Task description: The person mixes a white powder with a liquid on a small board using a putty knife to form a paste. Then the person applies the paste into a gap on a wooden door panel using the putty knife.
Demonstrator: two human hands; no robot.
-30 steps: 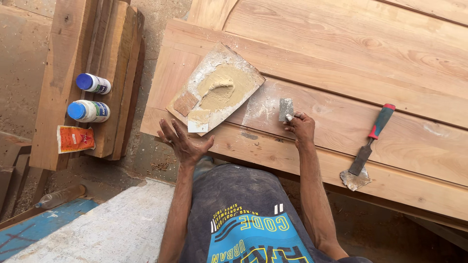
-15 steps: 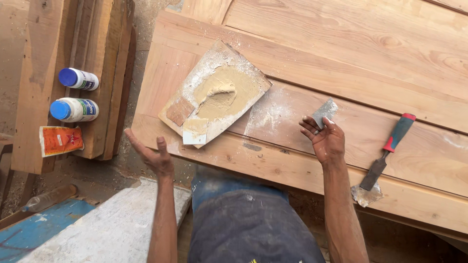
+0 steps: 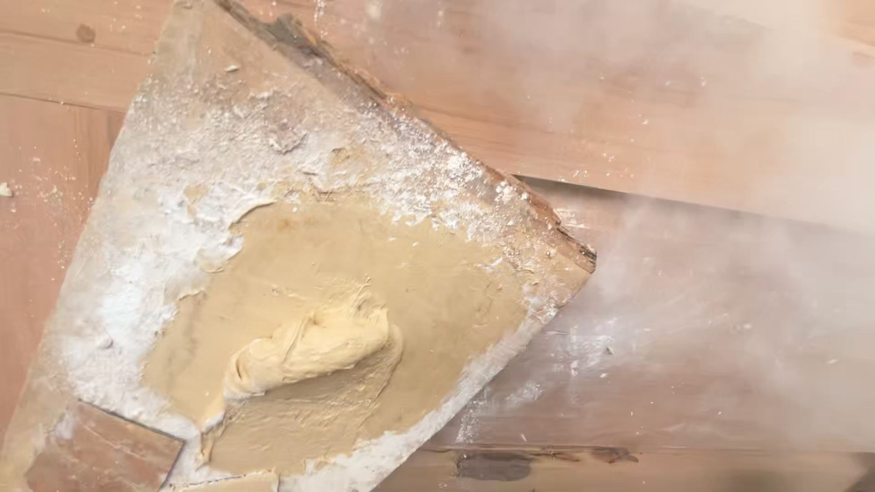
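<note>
While neither hand is in view, a powder-dusted mixing board (image 3: 182, 182) carries smooth tan putty (image 3: 314, 351) on planed wooden planks (image 3: 729, 364)

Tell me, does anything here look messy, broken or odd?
The mixing board has a ragged, broken upper edge and lies askew across the wooden planks. White powder has spilled past it onto the wood, and a dusty haze hangs at the right. The tan putty stays on the board.

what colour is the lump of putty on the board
Pale yellowish tan putty, on a board dusted white; head view.
</note>
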